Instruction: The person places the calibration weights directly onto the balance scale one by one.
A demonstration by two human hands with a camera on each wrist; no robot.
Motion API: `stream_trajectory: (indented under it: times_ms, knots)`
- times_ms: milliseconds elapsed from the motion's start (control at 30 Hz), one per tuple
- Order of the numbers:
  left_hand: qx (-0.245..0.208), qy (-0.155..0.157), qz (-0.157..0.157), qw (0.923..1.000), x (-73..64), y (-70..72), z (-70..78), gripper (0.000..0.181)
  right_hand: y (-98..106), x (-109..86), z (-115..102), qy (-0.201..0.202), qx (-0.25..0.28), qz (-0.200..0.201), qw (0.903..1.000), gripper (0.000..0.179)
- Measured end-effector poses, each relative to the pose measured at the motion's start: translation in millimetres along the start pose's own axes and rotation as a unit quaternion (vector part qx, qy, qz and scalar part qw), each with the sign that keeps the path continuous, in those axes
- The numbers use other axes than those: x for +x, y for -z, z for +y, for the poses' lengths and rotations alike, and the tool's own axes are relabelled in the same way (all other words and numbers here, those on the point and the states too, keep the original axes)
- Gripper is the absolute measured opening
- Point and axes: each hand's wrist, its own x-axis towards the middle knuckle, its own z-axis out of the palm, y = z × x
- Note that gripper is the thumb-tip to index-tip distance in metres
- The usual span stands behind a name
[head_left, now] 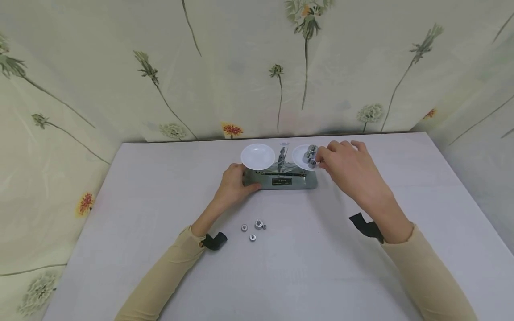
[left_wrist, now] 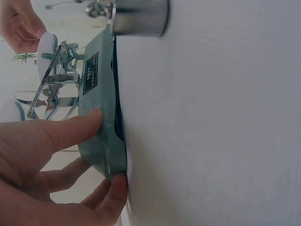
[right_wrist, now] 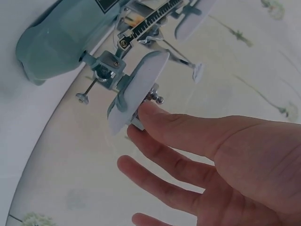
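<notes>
A green balance scale (head_left: 302,183) with two white pans stands near the table's back edge. My left hand (head_left: 232,185) grips the left end of its base, the thumb on the front face and the fingers around the end, as the left wrist view shows. The left pan (head_left: 258,156) holds nothing. On the right pan (head_left: 298,154) stand several metal weights (head_left: 311,150). At that pan's outer rim my right hand (head_left: 353,168) pinches a metal weight (right_wrist: 137,123) between thumb and forefinger; the thumb hides part of it. Its other fingers are spread.
Several small metal weights (head_left: 259,224) stand on the white table (head_left: 281,276) in front of the scale, between the forearms. One weight (left_wrist: 141,18) looms close in the left wrist view. A flowered curtain (head_left: 241,80) hangs behind the table's back edge.
</notes>
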Motion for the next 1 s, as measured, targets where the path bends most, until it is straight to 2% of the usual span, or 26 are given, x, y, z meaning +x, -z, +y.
stream_trajectory:
  times_ms: [533, 1000]
  knots:
    - [-0.001, 0.001, -0.005, 1.0000, -1.2, 1.9, 1.2, 0.060, -4.2, 8.3, -1.0, -0.003, -0.014, 0.030, 0.9994, 0.021]
    - [-0.009, -0.011, 0.001, 0.9999, -1.6, 1.6, -0.5, 0.059, -7.4, 10.2, -2.6, 0.005, -0.030, 0.019, 0.9994, 0.025]
